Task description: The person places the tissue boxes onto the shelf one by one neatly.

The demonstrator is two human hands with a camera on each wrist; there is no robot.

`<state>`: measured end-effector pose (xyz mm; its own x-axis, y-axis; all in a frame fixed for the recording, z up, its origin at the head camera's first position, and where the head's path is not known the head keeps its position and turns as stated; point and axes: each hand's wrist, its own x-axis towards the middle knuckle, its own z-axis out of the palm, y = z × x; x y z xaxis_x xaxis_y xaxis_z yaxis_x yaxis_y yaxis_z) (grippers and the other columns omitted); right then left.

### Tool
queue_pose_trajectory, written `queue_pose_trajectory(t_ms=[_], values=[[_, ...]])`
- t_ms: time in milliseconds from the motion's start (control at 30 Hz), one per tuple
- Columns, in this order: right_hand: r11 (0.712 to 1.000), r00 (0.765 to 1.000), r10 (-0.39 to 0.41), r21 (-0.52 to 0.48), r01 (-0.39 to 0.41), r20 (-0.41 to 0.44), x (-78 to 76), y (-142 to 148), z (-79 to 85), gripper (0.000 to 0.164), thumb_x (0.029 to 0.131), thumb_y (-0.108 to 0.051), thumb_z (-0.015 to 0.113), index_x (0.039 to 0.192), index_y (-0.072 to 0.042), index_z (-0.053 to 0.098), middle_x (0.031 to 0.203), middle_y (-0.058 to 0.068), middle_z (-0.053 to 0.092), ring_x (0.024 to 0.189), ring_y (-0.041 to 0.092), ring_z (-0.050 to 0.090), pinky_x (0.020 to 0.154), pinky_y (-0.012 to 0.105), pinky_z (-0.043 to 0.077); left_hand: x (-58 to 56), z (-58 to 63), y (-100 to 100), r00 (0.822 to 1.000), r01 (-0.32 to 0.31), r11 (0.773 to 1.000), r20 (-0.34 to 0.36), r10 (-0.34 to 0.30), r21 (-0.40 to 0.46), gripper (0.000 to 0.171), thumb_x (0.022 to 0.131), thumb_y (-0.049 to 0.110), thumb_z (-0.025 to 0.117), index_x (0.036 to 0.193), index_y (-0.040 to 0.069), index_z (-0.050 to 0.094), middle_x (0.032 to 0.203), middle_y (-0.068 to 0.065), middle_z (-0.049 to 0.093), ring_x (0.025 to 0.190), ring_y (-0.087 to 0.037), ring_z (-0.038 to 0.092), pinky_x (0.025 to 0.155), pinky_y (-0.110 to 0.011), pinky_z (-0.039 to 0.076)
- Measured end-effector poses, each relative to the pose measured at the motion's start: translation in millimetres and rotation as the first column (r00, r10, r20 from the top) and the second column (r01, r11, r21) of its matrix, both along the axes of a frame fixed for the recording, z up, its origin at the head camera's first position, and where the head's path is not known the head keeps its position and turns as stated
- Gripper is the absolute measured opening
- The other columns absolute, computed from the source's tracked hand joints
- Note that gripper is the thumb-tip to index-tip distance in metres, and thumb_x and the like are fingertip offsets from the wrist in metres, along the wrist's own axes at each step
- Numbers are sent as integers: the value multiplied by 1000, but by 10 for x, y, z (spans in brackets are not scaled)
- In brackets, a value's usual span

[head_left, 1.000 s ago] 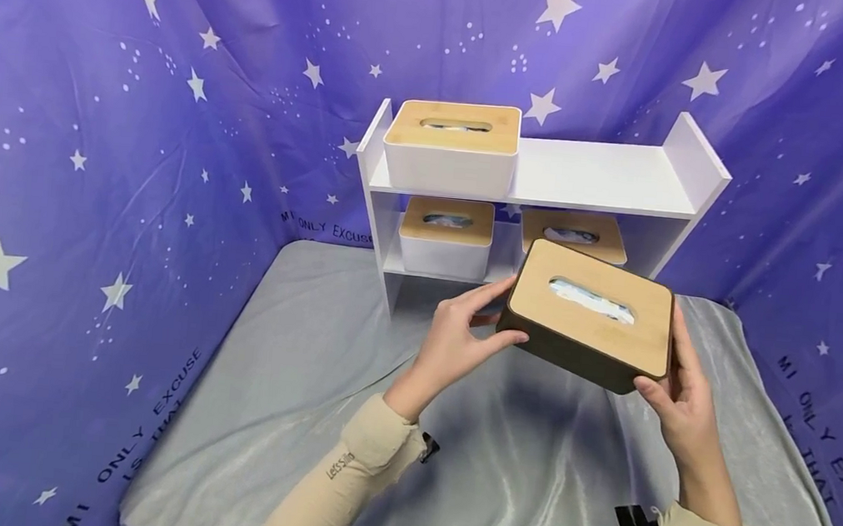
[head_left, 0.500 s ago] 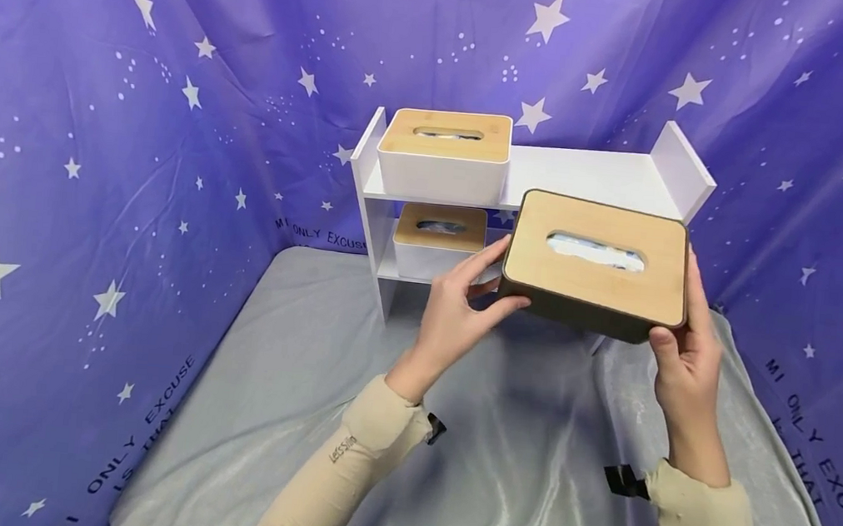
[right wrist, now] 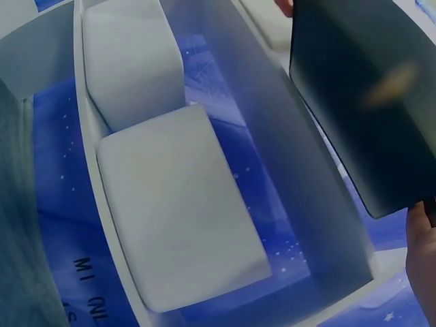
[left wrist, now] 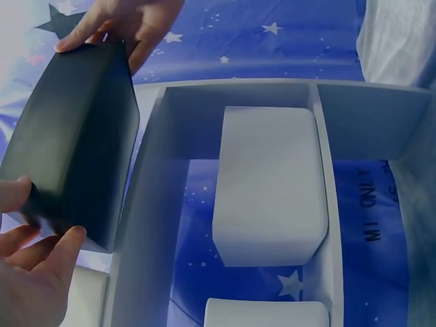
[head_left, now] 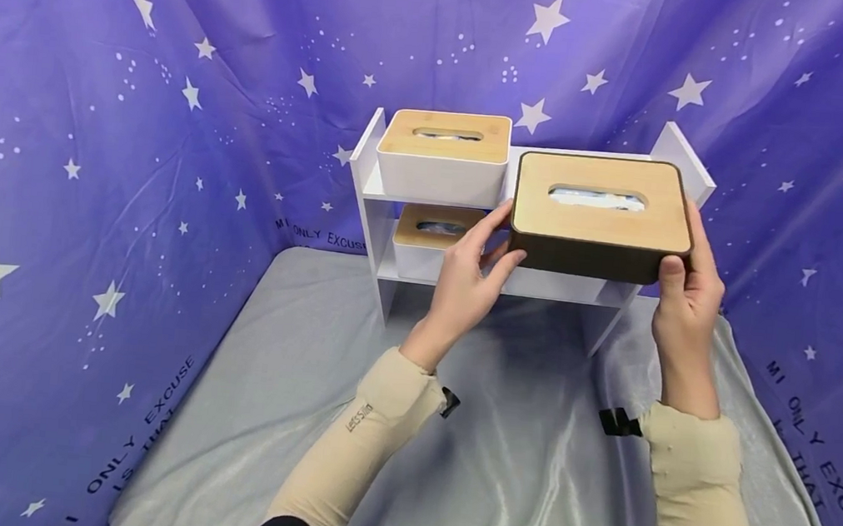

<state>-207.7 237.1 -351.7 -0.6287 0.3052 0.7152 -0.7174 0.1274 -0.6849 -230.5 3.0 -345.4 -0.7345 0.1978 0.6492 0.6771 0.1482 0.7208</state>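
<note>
A dark tissue box (head_left: 595, 260) with a light wooden lid is held level in front of the white shelf's top tier, at its right half. My left hand (head_left: 465, 279) grips its left end, thumb at the front lower edge. At the right end my right hand (head_left: 690, 316) holds it, thumb on the front corner. The left wrist view shows the dark box (left wrist: 51, 129) from below, beside the upper shelf board. A white tissue box (head_left: 440, 177) with a wooden lid stands on the top tier, left of the held one.
The white two-tier shelf (head_left: 374, 152) stands on grey cloth (head_left: 293, 352) against a starry purple curtain (head_left: 257, 73). On its lower tier sits a white tissue box (head_left: 414, 261); another white box (right wrist: 177, 211) beside it shows in the right wrist view, hidden behind the held box from the head.
Both hands have raised the dark tissue box from in front of the lower tier to the height of the top tier, and it has turned from slanted to nearly level.
</note>
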Motion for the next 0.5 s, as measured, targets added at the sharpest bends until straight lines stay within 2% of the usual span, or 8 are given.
queue_pose_trajectory(t_ms=[167,233,333,367,400,433,467,500], values=[[999,999,-46,-10,47,10,-81,-34,42,70,89,-50,64,144,-7,53,151,7,52,141,13,45,120,24,30,-91,2,49,1000,-10,1000,-7,10,3,53,97,6,63,147,2,46,146,-15,53,132,-24,56,101,-25,53],[997,997,-75,-8,75,7,-128,-31,53,72,88,-53,63,142,-7,55,145,6,57,135,13,47,115,20,32,-123,17,70,1000,-20,1000,-10,20,13,51,96,7,64,144,2,49,145,-15,54,131,-23,57,100,-24,54],[989,989,-150,-4,150,0,-215,-18,73,72,86,-56,62,139,-7,59,126,-4,58,120,9,49,102,17,35,-164,58,106,999,-45,998,-6,45,39,45,94,8,67,137,1,55,139,-14,56,127,-22,60,97,-22,55],[985,985,-171,-11,171,-2,-241,-20,81,72,86,-55,62,138,-6,59,121,-7,55,115,7,49,98,18,36,-173,77,118,998,-56,997,-3,56,50,42,93,8,69,133,0,56,136,-14,56,125,-22,61,96,-23,56],[985,987,-163,-54,163,-8,-262,-29,94,71,88,-50,66,135,2,59,115,-7,53,109,7,49,93,18,37,-182,94,132,997,-75,996,0,76,49,39,92,8,70,128,0,58,132,-14,57,122,-22,62,95,-23,56],[981,985,-174,-85,172,-13,-278,-42,108,66,89,-43,69,128,9,59,112,-7,52,105,7,50,90,19,38,-189,115,145,995,-99,994,2,99,45,35,91,8,71,123,-1,59,128,-14,58,119,-22,63,93,-22,57],[976,982,-190,-108,188,-16,-286,-61,122,56,91,-36,71,119,11,60,109,-7,52,101,7,50,87,19,40,-198,133,159,993,-120,992,6,120,41,32,91,8,72,118,-1,59,124,-14,59,116,-23,64,92,-21,57],[971,979,-204,-129,200,-19,-290,-84,136,40,91,-27,73,110,6,60,107,-6,51,98,7,52,84,19,41,-204,150,173,990,-140,990,10,139,34,29,91,7,72,115,-2,59,121,-14,59,114,-23,64,92,-20,57]])
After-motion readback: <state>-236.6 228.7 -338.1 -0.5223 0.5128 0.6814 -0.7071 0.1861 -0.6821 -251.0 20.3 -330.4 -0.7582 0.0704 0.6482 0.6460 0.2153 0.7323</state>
